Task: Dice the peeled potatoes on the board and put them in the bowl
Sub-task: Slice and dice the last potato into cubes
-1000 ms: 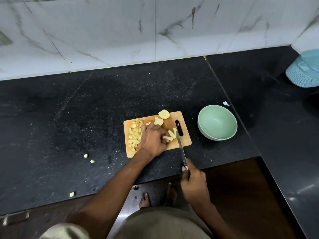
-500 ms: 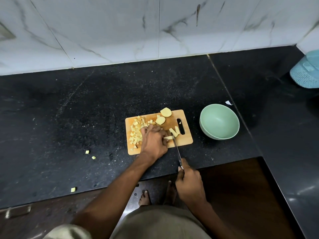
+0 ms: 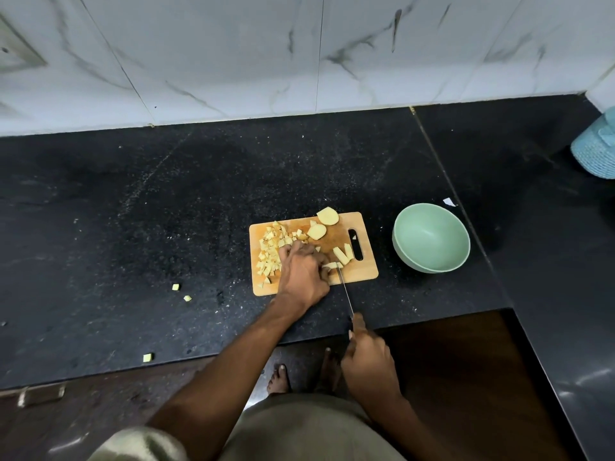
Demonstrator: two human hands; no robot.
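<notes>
A: Item one, board?
B: Wooden cutting board (image 3: 361, 272) on the black table (image 3: 133, 227). Diced potato (image 3: 269, 251) heaped on its left part; two larger potato pieces (image 3: 322, 224) at the far edge; cut sticks (image 3: 343, 254) beside the handle slot.

A: Hands?
B: Left hand (image 3: 301, 272), fingers curled down, pressing potato strips (image 3: 331, 265) to the board. Right hand (image 3: 367, 362), fingers closed around the handle of a knife (image 3: 345, 292), blade tip at the strips.

A: Bowl?
B: Green bowl (image 3: 431, 237), right of the board, apart from it, nothing inside.

A: Strays?
B: Three cubes (image 3: 175, 287) on the table, well left of the board. Blue container (image 3: 595, 151) at far right.
</notes>
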